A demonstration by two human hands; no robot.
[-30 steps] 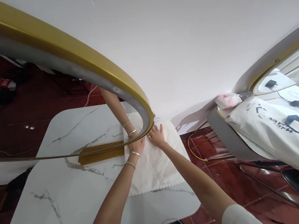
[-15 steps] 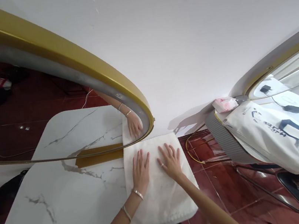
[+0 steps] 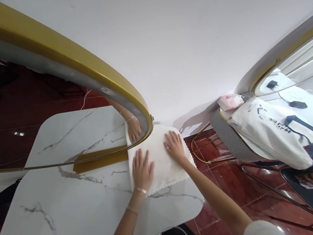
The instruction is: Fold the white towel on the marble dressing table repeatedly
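A white cloth [image 3: 161, 164] with a scalloped edge lies at the right end of the marble-patterned table [image 3: 100, 216], up against the wall. My left hand [image 3: 142, 172] rests flat on the cloth's left part, fingers spread. On its right part lies my right hand [image 3: 175, 147], palm down, fingers stretched out, a ring on one finger. Neither hand grips anything. The cloth's scalloped near edge crosses the table just below my left hand. Whether its far part is folded or runs up the wall I cannot tell.
A gold-framed mirror [image 3: 99, 71] stands over the table's back, reflecting one hand. To the right, a second table [image 3: 230, 138] bears a white bag [image 3: 270, 128] and a tissue pack [image 3: 230, 101]. A black chair [image 3: 312, 196] holds some packets. Red tiles [image 3: 228, 185] cover the floor.
The cloth has slid away from me toward the wall; its near edge has left the table's front edge, baring marble there. Both hands moved forward with it, still flat. The view shifted slightly.
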